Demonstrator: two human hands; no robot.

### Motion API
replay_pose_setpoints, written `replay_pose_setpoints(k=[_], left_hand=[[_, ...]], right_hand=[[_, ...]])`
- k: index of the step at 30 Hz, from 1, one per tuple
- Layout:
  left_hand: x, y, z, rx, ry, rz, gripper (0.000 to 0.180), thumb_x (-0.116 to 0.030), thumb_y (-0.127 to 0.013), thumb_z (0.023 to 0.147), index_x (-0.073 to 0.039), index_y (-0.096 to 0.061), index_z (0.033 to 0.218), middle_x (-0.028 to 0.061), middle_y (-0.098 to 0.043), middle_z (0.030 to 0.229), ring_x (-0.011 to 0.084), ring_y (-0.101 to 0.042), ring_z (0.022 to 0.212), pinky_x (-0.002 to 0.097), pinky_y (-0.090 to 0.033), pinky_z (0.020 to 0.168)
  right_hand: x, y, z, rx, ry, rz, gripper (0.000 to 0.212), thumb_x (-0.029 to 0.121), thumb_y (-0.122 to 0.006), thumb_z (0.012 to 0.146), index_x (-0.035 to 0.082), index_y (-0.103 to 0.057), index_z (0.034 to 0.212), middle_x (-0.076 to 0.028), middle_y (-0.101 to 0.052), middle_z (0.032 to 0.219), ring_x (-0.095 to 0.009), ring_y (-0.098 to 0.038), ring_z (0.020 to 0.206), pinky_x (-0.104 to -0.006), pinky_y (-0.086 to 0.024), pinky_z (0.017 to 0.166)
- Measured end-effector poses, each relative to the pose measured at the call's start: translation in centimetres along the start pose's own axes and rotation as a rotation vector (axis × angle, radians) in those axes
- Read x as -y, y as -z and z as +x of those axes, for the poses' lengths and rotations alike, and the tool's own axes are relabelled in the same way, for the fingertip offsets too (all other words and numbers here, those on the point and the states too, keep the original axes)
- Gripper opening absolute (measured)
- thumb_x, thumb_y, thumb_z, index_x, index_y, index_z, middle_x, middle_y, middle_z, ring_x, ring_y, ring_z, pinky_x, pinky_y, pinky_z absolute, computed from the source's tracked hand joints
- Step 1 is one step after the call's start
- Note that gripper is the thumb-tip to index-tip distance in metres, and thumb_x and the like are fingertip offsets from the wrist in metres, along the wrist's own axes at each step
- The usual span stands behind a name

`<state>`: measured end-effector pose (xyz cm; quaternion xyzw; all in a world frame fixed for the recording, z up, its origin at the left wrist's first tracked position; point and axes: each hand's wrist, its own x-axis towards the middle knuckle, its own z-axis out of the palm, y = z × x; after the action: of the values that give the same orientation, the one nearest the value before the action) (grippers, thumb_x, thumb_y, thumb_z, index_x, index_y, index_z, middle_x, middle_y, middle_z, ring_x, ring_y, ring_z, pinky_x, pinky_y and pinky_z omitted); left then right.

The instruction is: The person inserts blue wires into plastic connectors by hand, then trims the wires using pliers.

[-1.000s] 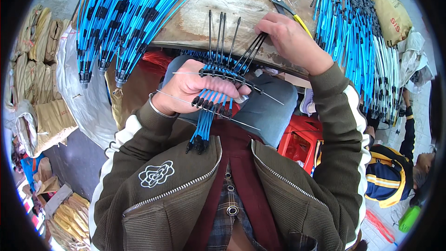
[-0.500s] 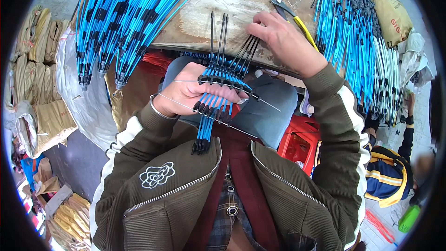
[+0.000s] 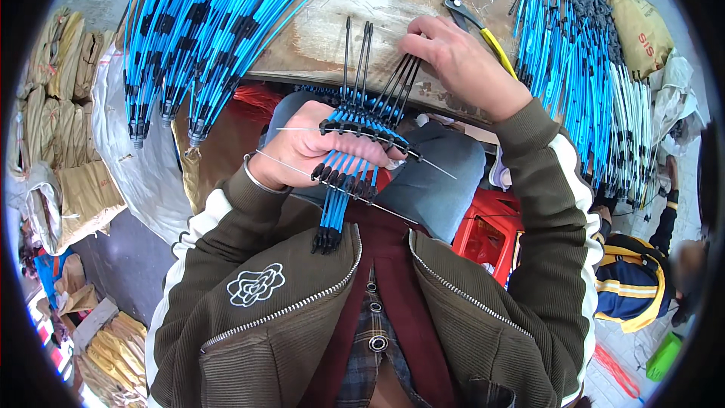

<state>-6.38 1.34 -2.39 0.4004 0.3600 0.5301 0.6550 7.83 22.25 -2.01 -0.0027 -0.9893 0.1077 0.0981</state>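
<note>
A bundle of blue umbrella ribs (image 3: 334, 211) with black joints and thin black rods rests in my left hand (image 3: 306, 147), whose fingers are wrapped round its middle. Two thin metal wires run crosswise through rows of black joints, one wire (image 3: 439, 169) above the fingers and the other (image 3: 396, 214) below them. Over the table edge, my right hand (image 3: 461, 64) closes its thumb and fingers on the upper ends of several black rods (image 3: 400, 87). A few other black rods (image 3: 367, 49) stand up apart from it, to the left. The right fingertips are partly hidden.
Yellow-handled pliers (image 3: 495, 51) lie on the worn wooden table (image 3: 343, 11) beyond my right hand. Large bundles of blue ribs hang over its left (image 3: 219, 30) and right (image 3: 570, 91) sides. A red plastic crate (image 3: 487, 234) is at right, near another person's dark-and-yellow clothing (image 3: 630, 279).
My right hand has shifted slightly left and down with the black rod ends, which have spread a little. My left hand holds the bundle almost still.
</note>
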Motion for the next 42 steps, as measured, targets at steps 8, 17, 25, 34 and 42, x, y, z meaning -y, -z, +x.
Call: replay_pose_setpoints(k=[8, 17, 25, 34, 42], left_hand=[[0.5, 0.3, 0.0, 0.003, -0.023, -0.027, 0.024, -0.019, -0.069, 0.075, -0.007, -0.067, 0.095, 0.0091, -0.068, 0.094, 0.0247, -0.065, 0.089, 0.0326, -0.049, 0.082], [0.3, 0.3, 0.0, 0.016, -0.081, 0.075, 0.022, -0.016, -0.068, 0.076, -0.006, -0.067, 0.096, 0.0094, -0.068, 0.095, 0.0242, -0.065, 0.089, 0.032, -0.048, 0.082], [0.0, 0.7, 0.2, 0.044, -0.038, 0.064, 0.021, -0.013, -0.067, 0.077, -0.005, -0.067, 0.096, 0.0096, -0.067, 0.096, 0.0237, -0.065, 0.09, 0.0318, -0.048, 0.082], [1.9, 2.4, -0.3, 0.09, -0.238, 0.32, 0.021, -0.01, -0.066, 0.079, -0.004, -0.066, 0.099, 0.0106, -0.066, 0.099, 0.0244, -0.064, 0.09, 0.0315, -0.049, 0.082], [1.6, 2.0, -0.4, 0.064, -0.337, 0.293, 0.013, -0.005, -0.064, 0.079, -0.003, -0.066, 0.092, 0.0121, -0.066, 0.093, 0.0237, -0.065, 0.085, 0.0311, -0.05, 0.078]], right_hand=[[0.0, 0.0, 0.2, -0.028, 0.012, 0.035, 0.021, -0.003, -0.052, 0.075, 0.005, -0.054, 0.095, -0.011, -0.052, 0.097, -0.03, -0.053, 0.093, -0.0367, -0.045, 0.079], [-0.4, -0.2, 0.6, -0.033, 0.027, 0.058, 0.02, -0.002, -0.054, 0.076, 0.005, -0.055, 0.095, -0.011, -0.053, 0.097, -0.03, -0.053, 0.093, -0.0364, -0.045, 0.079], [-0.4, -0.7, 1.9, -0.03, 0.097, -0.062, 0.027, 0.0, -0.054, 0.074, 0.008, -0.053, 0.099, -0.01, -0.052, 0.098, -0.029, -0.053, 0.093, -0.0359, -0.046, 0.079], [1.5, -0.7, 2.4, 0.06, 0.042, -0.286, 0.028, 0.003, -0.05, 0.074, 0.012, -0.051, 0.101, -0.009, -0.049, 0.099, -0.027, -0.053, 0.092, -0.0341, -0.047, 0.078], [0.7, -0.7, 2.5, 0.012, 0.082, -0.201, 0.024, 0.003, -0.05, 0.075, 0.011, -0.051, 0.097, -0.009, -0.049, 0.097, -0.026, -0.053, 0.091, -0.0348, -0.047, 0.077]])
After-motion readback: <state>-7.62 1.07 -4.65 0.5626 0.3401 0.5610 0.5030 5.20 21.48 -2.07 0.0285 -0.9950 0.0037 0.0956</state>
